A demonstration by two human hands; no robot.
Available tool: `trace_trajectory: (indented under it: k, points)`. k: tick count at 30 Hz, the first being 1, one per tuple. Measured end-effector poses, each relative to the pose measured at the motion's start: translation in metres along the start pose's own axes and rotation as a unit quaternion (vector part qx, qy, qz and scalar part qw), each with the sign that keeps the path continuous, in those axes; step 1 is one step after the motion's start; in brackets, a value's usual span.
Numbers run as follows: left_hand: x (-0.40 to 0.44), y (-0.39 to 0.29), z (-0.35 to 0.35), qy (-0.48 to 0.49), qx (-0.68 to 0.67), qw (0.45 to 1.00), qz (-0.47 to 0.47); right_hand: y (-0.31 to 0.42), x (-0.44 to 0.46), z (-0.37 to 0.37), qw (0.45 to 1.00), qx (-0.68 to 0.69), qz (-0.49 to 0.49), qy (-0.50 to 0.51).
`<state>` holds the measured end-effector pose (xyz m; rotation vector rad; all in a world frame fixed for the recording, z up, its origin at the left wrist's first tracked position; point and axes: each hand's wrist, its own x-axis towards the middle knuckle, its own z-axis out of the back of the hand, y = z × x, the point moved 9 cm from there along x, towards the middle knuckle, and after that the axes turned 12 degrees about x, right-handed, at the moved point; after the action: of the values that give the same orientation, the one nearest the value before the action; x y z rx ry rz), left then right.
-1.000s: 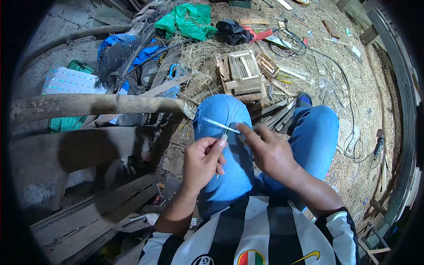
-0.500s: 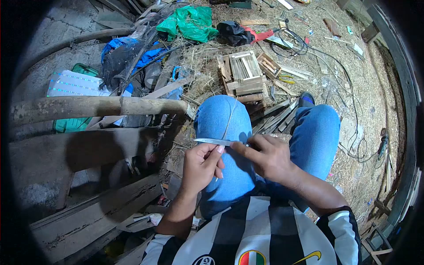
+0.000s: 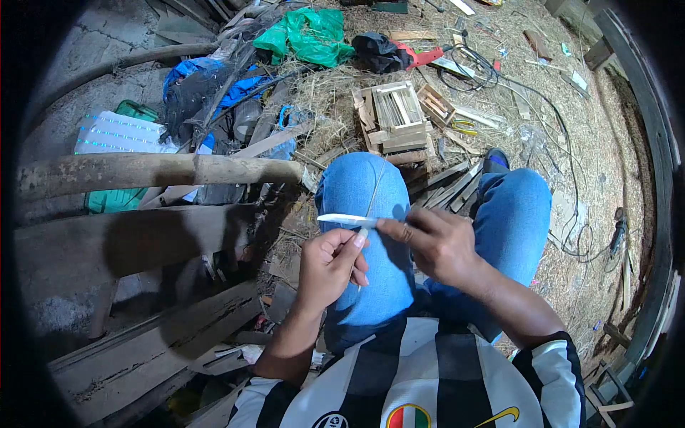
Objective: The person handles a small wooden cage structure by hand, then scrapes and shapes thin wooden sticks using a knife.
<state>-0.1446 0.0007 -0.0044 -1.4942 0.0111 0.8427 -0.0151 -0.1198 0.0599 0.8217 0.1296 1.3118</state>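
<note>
A knife (image 3: pixel 346 220) crosses a thin strip (image 3: pixel 374 187) above the left thigh of a seated person's blue jeans (image 3: pixel 510 214). The right hand (image 3: pixel 444 246) has its fingers wrapped around the knife's handle; the left hand (image 3: pixel 330 267) pinches the strip. Beyond the knees, slatted wooden pieces (image 3: pixel 401 135) sit on straw-strewn ground (image 3: pixel 603 153).

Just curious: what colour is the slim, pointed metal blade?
The blade is silvery, best in head view.

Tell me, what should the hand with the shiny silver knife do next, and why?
Perhaps the right hand should slide the shiny silver metal knife gently along the long, thin, pale strip, away from the left hand: the knife lies across the strip, very close to that hand's pinching thumb.
</note>
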Motion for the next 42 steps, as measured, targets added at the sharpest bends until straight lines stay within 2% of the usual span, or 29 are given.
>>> trace_trajectory:
  k: [2,7,8,14,16,18,20,22,24,26,29,32,34,42]
  points:
    - [0.000,-0.001,-0.001,-0.001,0.001,1.000,0.006,-0.020,0.001,0.003,0.999,0.023,-0.041,-0.026]
    - [0.001,0.002,-0.001,0.006,-0.001,1.000,0.019,-0.008,0.001,0.002,1.000,0.019,-0.007,-0.008]
    - [0.001,0.000,-0.001,0.006,-0.002,1.000,0.019,-0.020,0.001,0.005,0.999,0.021,-0.041,-0.030]
    - [0.002,-0.001,-0.001,0.009,-0.005,1.000,0.009,-0.005,0.001,0.001,0.999,0.034,-0.019,0.021]
    - [0.001,0.002,0.000,0.010,-0.002,1.000,0.010,-0.023,0.002,0.006,0.996,0.051,-0.073,-0.021]
    - [0.002,0.004,-0.002,0.024,-0.003,1.000,0.009,-0.004,-0.001,-0.002,0.998,0.045,-0.015,0.030]
    - [0.002,0.000,-0.002,0.024,-0.002,1.000,0.011,-0.012,0.002,0.002,0.998,0.045,-0.044,0.026]
    - [0.000,0.002,-0.003,0.020,-0.003,1.000,0.017,-0.026,0.003,0.006,0.996,0.053,-0.070,-0.026]
    - [0.002,0.000,-0.001,0.009,-0.006,1.000,0.008,-0.002,0.004,0.003,0.998,0.052,-0.013,0.014]
    - [0.003,0.002,-0.001,0.012,-0.010,1.000,0.006,0.002,0.002,0.000,0.999,0.022,-0.017,0.041]
    - [0.002,0.005,-0.002,0.013,-0.015,1.000,0.006,-0.017,0.005,0.004,0.998,0.030,-0.059,0.005]
    - [0.003,0.000,-0.001,0.013,-0.010,1.000,0.004,-0.003,0.004,0.000,0.999,0.041,-0.017,0.021]
    - [0.002,0.002,-0.002,0.013,-0.009,1.000,0.011,-0.010,0.004,-0.001,0.998,0.040,-0.040,0.041]
    - [0.003,0.001,-0.003,0.022,-0.011,1.000,0.012,-0.006,-0.004,-0.001,1.000,0.016,-0.017,-0.002]
